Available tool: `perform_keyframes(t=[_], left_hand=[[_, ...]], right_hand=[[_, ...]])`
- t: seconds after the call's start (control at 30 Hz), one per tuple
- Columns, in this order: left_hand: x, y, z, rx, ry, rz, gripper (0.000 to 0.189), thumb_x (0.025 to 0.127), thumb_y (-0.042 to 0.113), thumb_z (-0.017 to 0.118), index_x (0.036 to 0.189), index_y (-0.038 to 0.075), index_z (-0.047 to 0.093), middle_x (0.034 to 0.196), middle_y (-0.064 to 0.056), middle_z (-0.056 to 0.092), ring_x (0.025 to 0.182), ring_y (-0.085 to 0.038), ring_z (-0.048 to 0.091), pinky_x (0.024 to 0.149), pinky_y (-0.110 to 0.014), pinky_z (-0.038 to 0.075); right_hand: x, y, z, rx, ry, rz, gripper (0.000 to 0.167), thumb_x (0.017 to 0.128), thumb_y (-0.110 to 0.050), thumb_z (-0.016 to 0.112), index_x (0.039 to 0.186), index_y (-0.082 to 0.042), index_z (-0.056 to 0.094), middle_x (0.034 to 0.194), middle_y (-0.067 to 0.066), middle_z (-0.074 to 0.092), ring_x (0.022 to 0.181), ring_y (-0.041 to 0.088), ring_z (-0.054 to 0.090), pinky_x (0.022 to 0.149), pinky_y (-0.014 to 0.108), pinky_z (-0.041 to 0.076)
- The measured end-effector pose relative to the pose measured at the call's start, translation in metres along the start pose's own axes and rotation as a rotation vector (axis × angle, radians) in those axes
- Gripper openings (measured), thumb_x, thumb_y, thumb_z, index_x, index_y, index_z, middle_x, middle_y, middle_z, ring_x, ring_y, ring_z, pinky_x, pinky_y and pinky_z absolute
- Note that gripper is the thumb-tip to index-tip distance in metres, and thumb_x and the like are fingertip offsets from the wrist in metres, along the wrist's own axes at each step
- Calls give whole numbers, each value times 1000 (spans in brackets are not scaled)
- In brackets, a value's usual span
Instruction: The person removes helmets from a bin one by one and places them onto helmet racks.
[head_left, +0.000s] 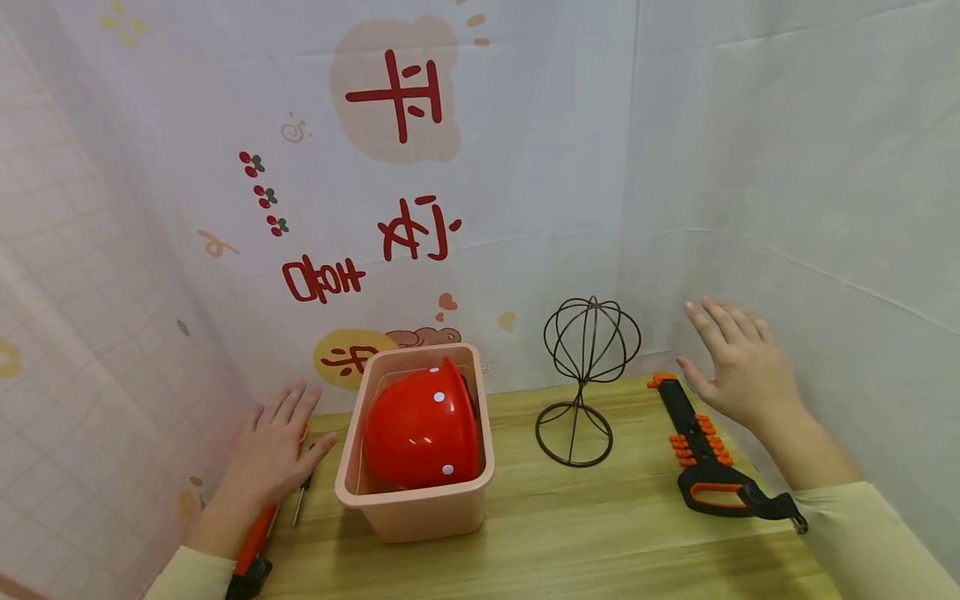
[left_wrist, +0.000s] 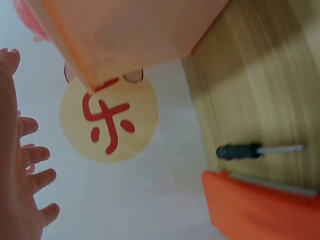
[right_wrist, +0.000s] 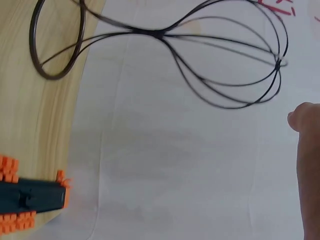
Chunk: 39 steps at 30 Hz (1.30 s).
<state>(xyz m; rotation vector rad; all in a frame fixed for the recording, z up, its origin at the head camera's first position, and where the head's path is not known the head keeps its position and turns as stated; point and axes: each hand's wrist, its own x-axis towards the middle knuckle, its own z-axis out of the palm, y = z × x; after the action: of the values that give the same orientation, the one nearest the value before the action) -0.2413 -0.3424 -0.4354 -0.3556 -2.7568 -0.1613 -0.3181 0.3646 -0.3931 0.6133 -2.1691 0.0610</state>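
Observation:
My left hand [head_left: 273,454] hovers with spread fingers over the left side of the table, above a long orange tool with a black end [head_left: 251,562] that it partly hides. Beside that tool lies a small screwdriver [left_wrist: 250,151] with a dark handle. A red helmet [head_left: 420,429] with white dots lies on its side in a pink bin [head_left: 416,521], just right of this hand. On the right, my right hand [head_left: 738,362] is raised, fingers extended, holding nothing. Below it lies a black and orange tool [head_left: 705,450] with a looped handle. Left of that stands a dark wire stand [head_left: 581,387].
The wooden table [head_left: 570,533] meets a white printed cloth [head_left: 540,183] hanging behind it. More cloth hangs along the left and right sides. Something dark shows behind the helmet's brim inside the bin, mostly hidden.

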Motion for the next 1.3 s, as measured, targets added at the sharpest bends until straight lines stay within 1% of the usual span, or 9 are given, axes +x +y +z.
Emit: perform_keyframes(t=[0.07, 0.2, 0.37, 0.63, 0.83, 1.0, 1.1, 1.2, 1.3], left_hand=[[-2, 4, 4, -25, 18, 18, 89, 105, 58, 66, 171, 6, 38, 171, -30, 38, 155, -54, 36, 119, -82, 26], [-8, 10, 14, -84, 54, 33, 86, 105, 56, 70, 170, 7, 41, 168, -29, 43, 149, -55, 45, 111, -84, 37], [-15, 18, 26, -169, 69, 58, 85, 103, 52, 74, 168, 5, 44, 166, -25, 48, 145, -52, 50, 107, -82, 43], [-22, 34, 42, -332, 18, 106, 92, 99, 52, 77, 169, 5, 42, 169, -23, 46, 147, -52, 51, 104, -83, 47], [-24, 40, 42, -356, -12, 90, 98, 98, 53, 78, 172, 4, 37, 173, -23, 40, 149, -55, 49, 104, -85, 45], [-25, 41, 39, -350, -64, 71, 104, 99, 57, 76, 172, -2, 32, 176, -25, 34, 152, -55, 45, 108, -82, 45], [-25, 42, 38, -348, -83, 57, 106, 99, 59, 75, 172, -3, 30, 177, -25, 32, 153, -56, 44, 108, -80, 46], [-26, 43, 39, -350, -88, 51, 106, 99, 59, 75, 173, -2, 29, 178, -25, 31, 153, -56, 43, 107, -81, 46], [-26, 43, 41, -346, -81, 55, 106, 99, 59, 74, 173, -2, 29, 178, -24, 31, 154, -56, 42, 107, -82, 46]], right_hand=[[4, -10, 0, 15, 23, -22, 84, 105, -65, 45, 164, -6, 52, 156, 29, 56, 138, 55, 51, 108, 73, 42], [11, -28, 1, 40, 28, -62, 85, 107, -68, 45, 162, -4, 54, 155, 29, 58, 135, 55, 54, 107, 72, 44], [20, -52, -1, 68, 36, -125, 82, 108, -66, 47, 164, -5, 53, 152, 28, 60, 132, 54, 57, 105, 71, 46], [30, -82, -1, 130, 79, -217, 80, 108, -65, 49, 161, -4, 57, 149, 26, 63, 131, 49, 60, 105, 66, 48], [42, -103, 7, 180, 87, -273, 79, 107, -63, 55, 159, -3, 58, 153, 26, 61, 133, 49, 60, 109, 66, 47], [50, -124, 15, 227, 58, -298, 79, 105, -61, 60, 161, -5, 57, 154, 26, 60, 137, 48, 58, 110, 67, 48], [54, -138, 20, 249, 17, -307, 80, 106, -62, 60, 164, -7, 54, 155, 25, 60, 139, 47, 58, 111, 66, 48], [59, -154, 25, 289, -36, -312, 83, 103, -60, 67, 166, -8, 51, 157, 22, 59, 140, 44, 58, 114, 65, 48], [64, -172, 31, 351, -95, -306, 88, 98, -56, 76, 169, -12, 48, 159, 17, 58, 137, 40, 61, 112, 62, 51]])
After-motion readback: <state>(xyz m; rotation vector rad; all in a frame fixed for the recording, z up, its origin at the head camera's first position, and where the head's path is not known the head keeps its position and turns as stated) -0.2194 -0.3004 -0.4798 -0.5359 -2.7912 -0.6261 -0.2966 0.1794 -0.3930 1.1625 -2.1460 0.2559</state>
